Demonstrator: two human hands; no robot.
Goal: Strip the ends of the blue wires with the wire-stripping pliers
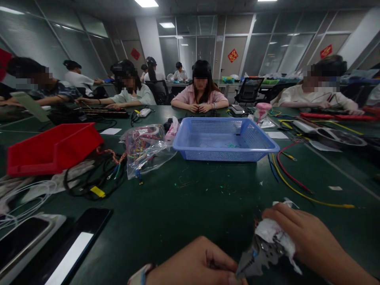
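Note:
My left hand (pixel 190 263) is closed at the bottom centre, its thumb and finger pinching at the pointed tip of a grey metal wire stripper (pixel 252 259) with notched jaws. From the right comes my right hand (pixel 299 231), closed around a crumpled white tissue (pixel 271 233). That tissue lies against the stripper's upper part and covers some of it; the handles are hidden. A small blue mark shows on the jaws. Both hands are just above the green table (pixel 133 237).
A blue basket (pixel 225 155) with small green bits stands ahead. To its left are a plastic bag of wires (pixel 148 146), black cables (pixel 86 186) and a red bin (pixel 35 158). Phones (pixel 86 237) lie at lower left, coloured wires (pixel 297 186) at right. Several people sit beyond.

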